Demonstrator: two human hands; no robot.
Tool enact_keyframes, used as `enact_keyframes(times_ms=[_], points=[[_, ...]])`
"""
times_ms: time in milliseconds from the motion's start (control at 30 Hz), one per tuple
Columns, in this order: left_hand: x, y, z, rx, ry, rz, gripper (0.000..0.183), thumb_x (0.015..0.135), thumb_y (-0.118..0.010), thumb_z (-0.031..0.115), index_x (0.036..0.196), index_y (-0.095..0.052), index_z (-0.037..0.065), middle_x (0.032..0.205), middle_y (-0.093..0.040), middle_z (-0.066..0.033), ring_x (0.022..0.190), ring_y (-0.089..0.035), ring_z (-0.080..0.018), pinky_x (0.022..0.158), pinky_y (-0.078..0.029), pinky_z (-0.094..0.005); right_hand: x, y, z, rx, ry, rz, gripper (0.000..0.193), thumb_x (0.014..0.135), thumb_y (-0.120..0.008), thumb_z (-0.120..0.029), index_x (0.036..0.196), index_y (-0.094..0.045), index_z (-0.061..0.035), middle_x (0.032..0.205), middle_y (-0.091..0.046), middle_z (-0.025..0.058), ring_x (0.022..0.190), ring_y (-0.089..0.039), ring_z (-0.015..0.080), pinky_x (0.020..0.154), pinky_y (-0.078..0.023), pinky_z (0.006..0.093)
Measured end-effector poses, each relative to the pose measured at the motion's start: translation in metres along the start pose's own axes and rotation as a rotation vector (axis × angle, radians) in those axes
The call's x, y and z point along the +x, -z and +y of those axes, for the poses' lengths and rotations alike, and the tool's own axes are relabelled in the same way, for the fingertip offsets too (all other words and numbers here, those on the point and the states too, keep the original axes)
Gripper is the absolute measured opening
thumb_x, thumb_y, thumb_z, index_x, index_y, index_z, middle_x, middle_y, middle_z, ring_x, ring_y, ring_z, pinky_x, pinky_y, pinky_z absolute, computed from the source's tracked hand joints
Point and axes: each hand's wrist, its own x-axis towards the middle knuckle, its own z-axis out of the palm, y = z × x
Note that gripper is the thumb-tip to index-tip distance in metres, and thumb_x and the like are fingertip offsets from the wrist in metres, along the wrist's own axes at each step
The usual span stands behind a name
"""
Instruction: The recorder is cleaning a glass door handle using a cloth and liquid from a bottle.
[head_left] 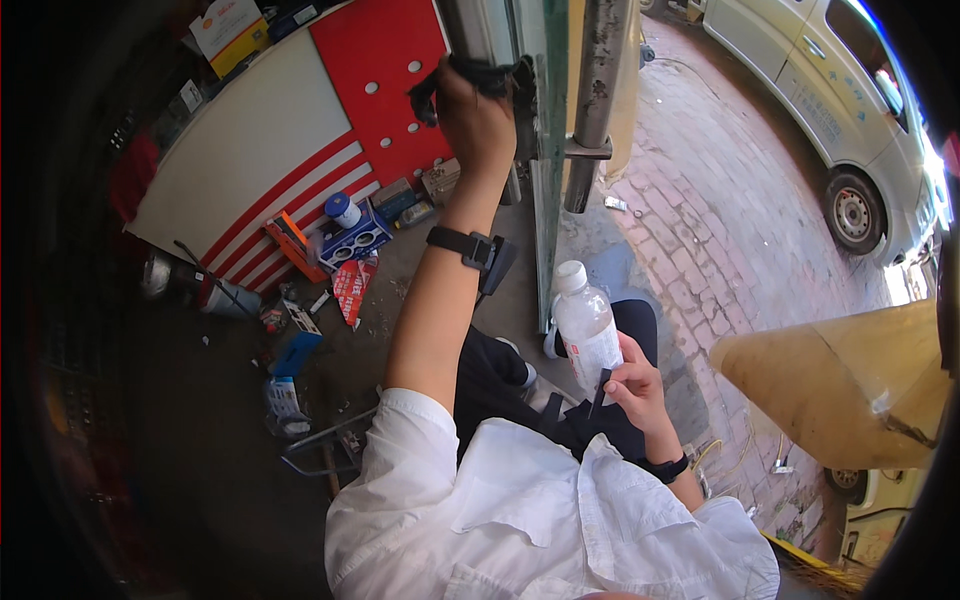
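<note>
Brick paving lies outside the glass door. Left hand grips a black cloth against it; right hand, lower down, clasps a plastic bottle.

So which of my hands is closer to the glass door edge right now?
Left. Your left hand is raised, pressing a dark cloth right beside the glass door edge. Your right hand sits lower, holding a clear plastic bottle.
</note>
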Motion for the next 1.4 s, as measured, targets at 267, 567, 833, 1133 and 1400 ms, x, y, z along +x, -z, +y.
enact_keyframes(times_ms=[267,567,833,1133,1400], points=[[-0.035,-0.004,-0.008,0.095,0.118,-0.181,0.069,0.082,-0.066,0.008,0.134,-0.026,-0.011,0.115,-0.052,-0.0317,0.109,-0.053,-0.0465,0.096,-0.041,-0.0498,-0.023,0.006,-0.031,-0.074,0.02,0.064,0.018,0.085,-0.072,-0.016,0.075,-0.064,-0.0029,0.145,-0.041,0.0206,0.132,-0.041,0.0308,0.107,-0.029,0.0407],[0.067,0.001,0.028,0.143,-0.015,-0.102,0.074,0.082,-0.067,0.007,0.135,-0.019,-0.014,0.118,-0.046,-0.0363,0.111,-0.051,-0.0469,0.096,-0.041,-0.0493,-0.036,0.033,-0.028,-0.115,-0.003,0.108,0.017,0.085,-0.072,-0.016,0.077,-0.065,-0.0028,0.145,-0.041,0.0197,0.131,-0.042,0.0301,0.107,-0.03,0.04],[0.128,0.008,0.061,0.22,-0.085,0.103,0.06,0.09,-0.059,0.021,0.134,-0.031,-0.007,0.115,-0.055,-0.0339,0.11,-0.055,-0.0467,0.09,-0.044,-0.0481,-0.006,0.033,-0.015,-0.086,-0.043,0.117,0.023,0.084,-0.073,-0.018,0.072,-0.063,-0.0019,0.145,-0.041,0.0202,0.131,-0.043,0.0291,0.107,-0.03,0.0393],[0.041,-0.002,0.013,-0.035,0.019,-0.08,0.064,0.088,-0.06,0.013,0.135,-0.022,-0.008,0.117,-0.048,-0.0301,0.109,-0.054,-0.0403,0.092,-0.043,-0.0465,0.006,0.018,-0.013,-0.058,0.027,0.085,0.015,0.081,-0.076,-0.015,0.078,-0.067,-0.003,0.144,-0.044,0.0204,0.132,-0.044,0.0326,0.107,-0.032,0.0418],[-0.04,-0.007,-0.008,0.049,0.149,-0.137,0.079,0.075,-0.072,0.009,0.135,-0.024,-0.011,0.119,-0.047,-0.0325,0.11,-0.05,-0.0473,0.096,-0.04,-0.0483,-0.028,0.035,-0.013,-0.169,0.012,0.196,0.02,0.085,-0.072,-0.018,0.074,-0.062,-0.0039,0.146,-0.04,0.0207,0.134,-0.039,0.032,0.109,-0.027,0.0402]])
